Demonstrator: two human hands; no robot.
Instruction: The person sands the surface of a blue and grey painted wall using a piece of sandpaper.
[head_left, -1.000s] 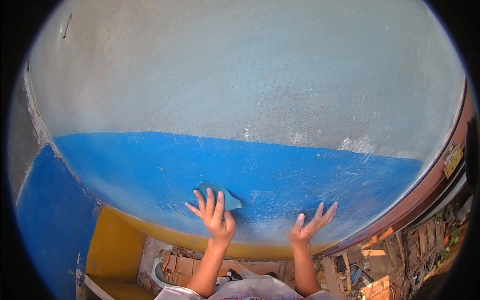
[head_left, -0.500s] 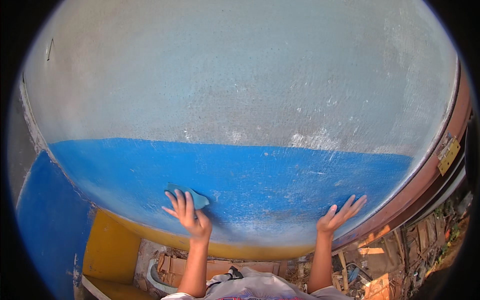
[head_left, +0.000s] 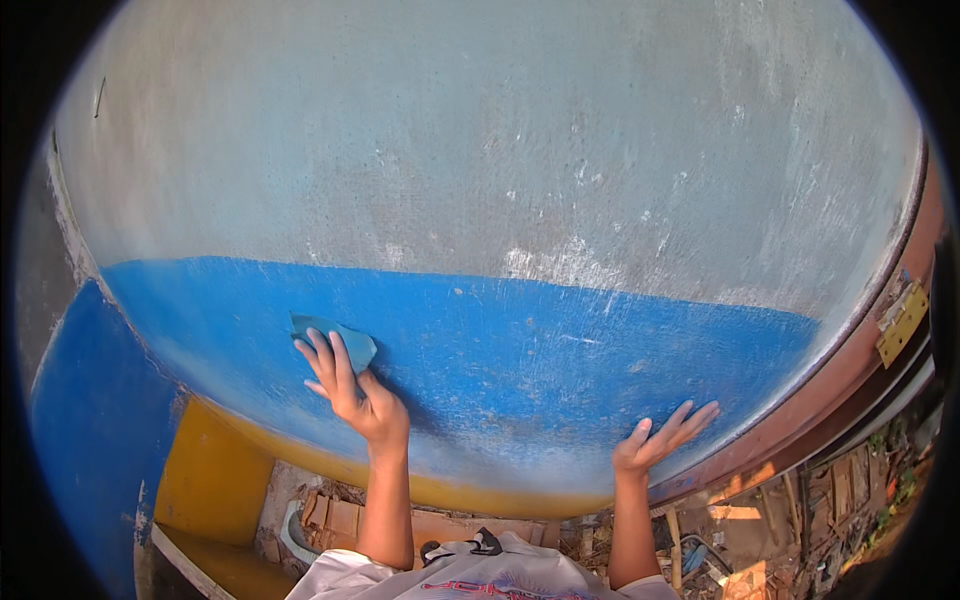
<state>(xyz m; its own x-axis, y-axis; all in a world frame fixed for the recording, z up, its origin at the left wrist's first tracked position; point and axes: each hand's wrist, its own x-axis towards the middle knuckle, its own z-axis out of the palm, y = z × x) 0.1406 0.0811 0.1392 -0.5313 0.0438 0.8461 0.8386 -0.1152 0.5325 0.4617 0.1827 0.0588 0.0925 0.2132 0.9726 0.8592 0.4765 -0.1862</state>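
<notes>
My left hand (head_left: 358, 392) holds a bent teal piece of sandpaper (head_left: 352, 345) flat against the blue lower band (head_left: 500, 350) of a wall. The fingers lie stretched over the sheet, and part of it shows beyond the fingertips. To the right, my right hand (head_left: 660, 440) is open with its fingers spread, at the lower part of the same band. Whether its palm touches the wall I cannot tell. Above the band the grey wall (head_left: 480, 140) carries white scuffs, and pale scratches mark the blue paint.
A brown frame (head_left: 800, 430) with a yellowish hinge (head_left: 902, 325) borders the wall on the right. On the left stands a blue and yellow side wall (head_left: 100, 430). Scrap wood and debris (head_left: 770, 530) lie on the ground below, lower right.
My left hand has slid up and to the left across the blue paint with the sandpaper. My right hand sits slightly further left and stays open.
</notes>
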